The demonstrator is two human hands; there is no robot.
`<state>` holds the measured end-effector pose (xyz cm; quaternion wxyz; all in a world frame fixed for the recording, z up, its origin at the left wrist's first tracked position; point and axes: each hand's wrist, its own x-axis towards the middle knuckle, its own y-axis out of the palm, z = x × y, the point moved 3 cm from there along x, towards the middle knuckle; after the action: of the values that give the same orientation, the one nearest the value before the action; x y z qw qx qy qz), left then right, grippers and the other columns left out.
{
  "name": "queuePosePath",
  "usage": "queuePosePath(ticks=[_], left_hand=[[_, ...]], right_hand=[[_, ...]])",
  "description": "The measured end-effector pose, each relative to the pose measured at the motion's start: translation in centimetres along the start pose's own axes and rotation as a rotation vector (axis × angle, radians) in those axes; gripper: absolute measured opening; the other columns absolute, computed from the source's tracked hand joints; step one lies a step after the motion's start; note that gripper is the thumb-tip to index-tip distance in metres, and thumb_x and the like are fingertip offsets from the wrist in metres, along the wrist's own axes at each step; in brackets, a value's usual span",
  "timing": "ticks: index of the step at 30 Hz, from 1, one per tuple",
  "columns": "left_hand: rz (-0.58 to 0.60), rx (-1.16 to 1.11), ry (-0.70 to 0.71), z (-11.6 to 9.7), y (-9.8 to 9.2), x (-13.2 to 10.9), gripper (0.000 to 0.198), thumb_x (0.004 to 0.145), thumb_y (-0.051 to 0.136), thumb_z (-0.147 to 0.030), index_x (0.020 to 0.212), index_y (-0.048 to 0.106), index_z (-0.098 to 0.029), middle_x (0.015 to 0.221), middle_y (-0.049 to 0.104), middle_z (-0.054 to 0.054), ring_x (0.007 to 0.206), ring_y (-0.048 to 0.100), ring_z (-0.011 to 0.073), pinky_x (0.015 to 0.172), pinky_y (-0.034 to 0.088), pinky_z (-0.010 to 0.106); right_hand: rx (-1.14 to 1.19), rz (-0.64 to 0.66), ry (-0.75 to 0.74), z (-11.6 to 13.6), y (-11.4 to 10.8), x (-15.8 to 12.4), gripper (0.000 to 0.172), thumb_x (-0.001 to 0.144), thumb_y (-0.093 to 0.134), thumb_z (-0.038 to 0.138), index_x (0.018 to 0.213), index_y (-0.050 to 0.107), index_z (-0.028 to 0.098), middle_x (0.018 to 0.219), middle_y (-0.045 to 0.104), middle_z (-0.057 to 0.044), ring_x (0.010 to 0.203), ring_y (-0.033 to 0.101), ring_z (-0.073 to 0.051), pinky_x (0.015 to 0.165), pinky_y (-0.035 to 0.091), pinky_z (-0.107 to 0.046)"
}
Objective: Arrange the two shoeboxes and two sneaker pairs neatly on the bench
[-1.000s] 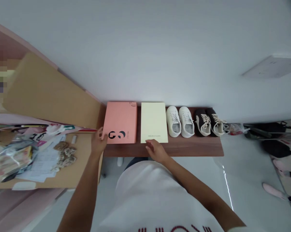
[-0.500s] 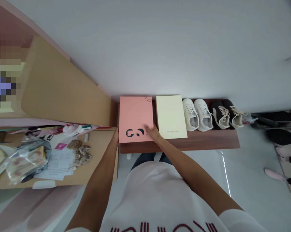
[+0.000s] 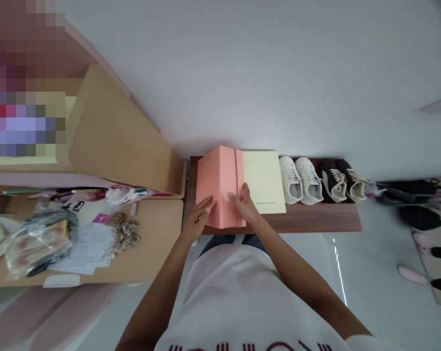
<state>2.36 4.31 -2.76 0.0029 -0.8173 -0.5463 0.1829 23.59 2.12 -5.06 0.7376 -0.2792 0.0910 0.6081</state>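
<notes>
Box [image 3: 226, 170], smooth, pink, straight-edged, tilted

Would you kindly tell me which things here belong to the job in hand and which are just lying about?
In the job, it seems:
pink box, tilted, left hand and right hand on it
perhaps cream box, white shoes, black shoes alongside

Seemingly lying about:
papers
scrunchies
plastic bag

You worked in dim, cool, mostly even light, and your hands [image 3: 198, 219] looked slightly soft. Ahead of them, the wall [image 3: 264, 78] was dull grey. Right of them, glare [image 3: 338, 273] streaked the floor [image 3: 370, 258]; far left, plastic packaging [image 3: 37, 246] shone and coarse pixels masked the upper corner.
</notes>
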Motion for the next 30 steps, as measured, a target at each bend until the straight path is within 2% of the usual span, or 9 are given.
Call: queuePosePath(ticks=[2,4,9,16,19,22,25,28,30], left_hand=[[-0.065,0.018,-0.089,1.9,0.0,1.5,0.048,0.09,0.069,-0.05,0.13,0.07,-0.024,0.159,0.049,0.01,0.152,0.039,0.0277,0.125,0.031,0.043],[-0.226,-0.035,-0.257,4.2,-0.8,2.7,0.053,0.088,0.073,-0.047,0.133,0.066,-0.02,0.154,0.054,0.014,0.149,0.044,0.0279,0.122,0.037,0.044],[-0.288,-0.391,-0.471,7.2,-3.4,3.5,0.039,0.091,0.073,-0.042,0.121,0.069,-0.017,0.125,0.074,0.015,0.121,0.069,0.0254,0.107,0.053,0.041],[-0.39,-0.278,-0.445,6.1,-5.0,4.5,0.033,0.082,0.082,-0.026,0.112,0.072,-0.017,0.118,0.077,0.011,0.12,0.069,0.0249,0.109,0.052,0.04],[-0.372,-0.132,-0.399,5.0,-5.0,5.5,0.034,0.084,0.078,-0.025,0.116,0.071,-0.017,0.124,0.075,0.013,0.126,0.066,0.0284,0.113,0.048,0.044],[-0.435,0.116,-0.319,3.1,-4.7,5.8,0.05,0.082,0.077,-0.022,0.13,0.066,-0.015,0.145,0.062,0.017,0.145,0.048,0.0336,0.124,0.033,0.05],[-0.51,0.262,-0.121,0.7,-1.1,5.2,0.062,0.086,0.071,-0.025,0.145,0.054,-0.016,0.161,0.045,0.016,0.155,0.032,0.0302,0.128,0.024,0.047],[-0.23,0.163,-0.064,-0.3,7.1,5.2,0.058,0.097,0.058,-0.035,0.152,0.048,-0.02,0.155,0.053,0.014,0.145,0.049,0.0255,0.121,0.038,0.041],[-0.063,0.158,-0.13,-0.1,13.0,5.6,0.063,0.099,0.056,-0.041,0.155,0.043,-0.014,0.157,0.049,0.02,0.145,0.049,0.0286,0.118,0.042,0.042]], right_hand=[[-0.11,-0.049,0.061,0.6,-0.6,-0.2,0.116,0.079,0.074,0.066,0.166,0.01,0.023,0.166,0.027,-0.02,0.155,0.027,-0.039,0.124,0.028,-0.058],[-0.164,-0.065,0.103,1.1,-0.3,0.3,0.123,0.074,0.077,0.065,0.166,0.007,0.022,0.165,0.026,-0.023,0.154,0.028,-0.042,0.124,0.026,-0.062],[-0.013,0.001,0.067,0.2,1.6,2.6,0.113,0.077,0.075,0.059,0.166,0.015,0.022,0.162,0.038,-0.018,0.151,0.037,-0.035,0.122,0.034,-0.056],[0.229,0.222,0.137,-3.3,2.4,3.5,0.092,0.089,0.065,0.046,0.165,0.019,0.023,0.154,0.055,-0.011,0.135,0.059,-0.026,0.115,0.047,-0.048],[0.099,0.21,0.147,-2.5,2.0,3.3,0.086,0.091,0.062,0.043,0.164,0.025,0.016,0.155,0.052,-0.015,0.137,0.056,-0.03,0.119,0.041,-0.051],[-0.029,0.114,-0.018,-1.0,-0.5,2.8,0.073,0.093,0.06,0.044,0.158,0.04,0.017,0.157,0.05,-0.015,0.145,0.048,-0.03,0.124,0.035,-0.049],[-0.121,-0.13,-0.227,-1.1,-6.2,1.9,0.06,0.096,0.052,0.046,0.15,0.05,0.018,0.157,0.049,-0.014,0.149,0.041,-0.027,0.124,0.033,-0.046],[-0.288,-0.41,-0.144,-3.9,-12.8,1.1,0.061,0.096,0.047,0.044,0.146,0.049,0.008,0.152,0.052,-0.023,0.148,0.04,-0.033,0.125,0.028,-0.054],[-0.297,-0.414,0.024,-6.5,-15.5,1.2,0.06,0.095,0.048,0.044,0.14,0.053,0.004,0.144,0.057,-0.028,0.142,0.048,-0.037,0.121,0.033,-0.056]])
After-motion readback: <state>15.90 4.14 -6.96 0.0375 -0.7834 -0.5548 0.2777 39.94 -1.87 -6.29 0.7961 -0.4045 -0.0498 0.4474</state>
